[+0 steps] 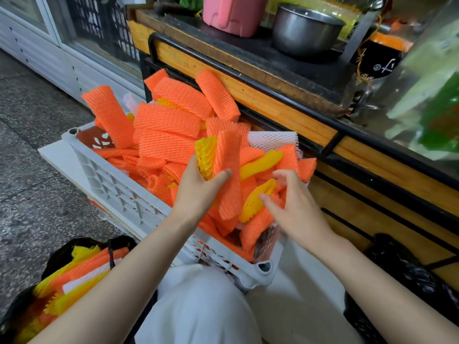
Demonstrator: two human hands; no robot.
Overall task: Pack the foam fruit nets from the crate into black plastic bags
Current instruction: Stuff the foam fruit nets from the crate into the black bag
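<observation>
A white plastic crate (116,187) in front of me is heaped with orange, yellow and white foam fruit nets (166,120). My left hand (198,189) grips an orange net (228,175) together with a yellow net (206,155) above the pile. My right hand (293,207) hovers over the right side of the crate with fingers loosely curled, touching a yellow net (255,202). An open black plastic bag (57,259) at the lower left holds orange, yellow and white nets.
A wooden counter (273,105) with a black frame runs behind and to the right of the crate, carrying a metal pot (303,28) and a pink container (231,13). Another black bag (402,269) lies at the lower right. Speckled floor (32,145) spreads left.
</observation>
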